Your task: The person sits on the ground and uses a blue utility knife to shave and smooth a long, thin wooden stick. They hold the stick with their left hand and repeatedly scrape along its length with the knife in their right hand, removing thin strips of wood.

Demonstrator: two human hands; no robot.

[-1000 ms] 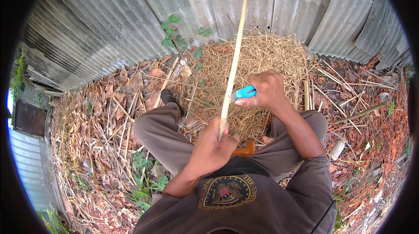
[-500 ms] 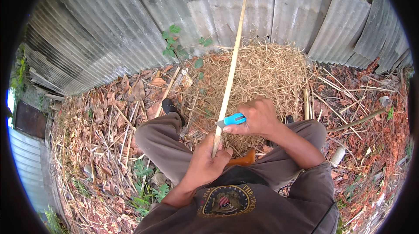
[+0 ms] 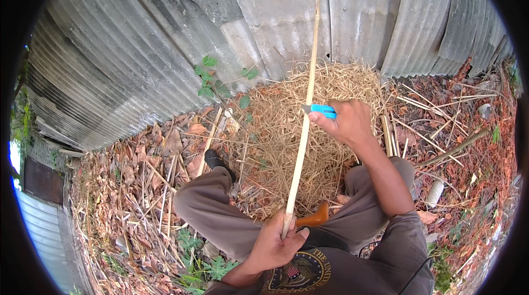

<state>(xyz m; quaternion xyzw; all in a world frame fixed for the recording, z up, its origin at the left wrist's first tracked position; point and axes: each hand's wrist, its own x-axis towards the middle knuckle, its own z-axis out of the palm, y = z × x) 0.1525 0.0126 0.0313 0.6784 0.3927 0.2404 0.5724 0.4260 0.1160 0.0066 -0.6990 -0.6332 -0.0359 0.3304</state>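
Observation:
My left hand (image 3: pixel 275 245) is closed round the near end of a long, pale bamboo strip (image 3: pixel 300 160), close to my body. The strip slants up and away, its tapered far tip rising in front of the metal wall. In my right hand (image 3: pixel 351 118) is a blue utility knife (image 3: pixel 324 111), whose blade lies against the strip a little beyond its middle. My right arm is stretched forward. Between my folded legs, an orange-brown curved handle (image 3: pixel 315 216) shows in part; the rest of it is hidden.
A heap of thin straw-coloured shavings (image 3: pixel 281 130) lies before me. Behind it stands a corrugated metal wall (image 3: pixel 275 25) with a small green plant (image 3: pixel 208 77) at its foot. Dry leaves (image 3: pixel 138 185) and loose sticks cover the ground. A pale cylinder (image 3: pixel 435 193) lies at right.
My right hand with the knife has slid forward along the strip, away from my left hand. My left hand and the strip's near end have come closer to my body.

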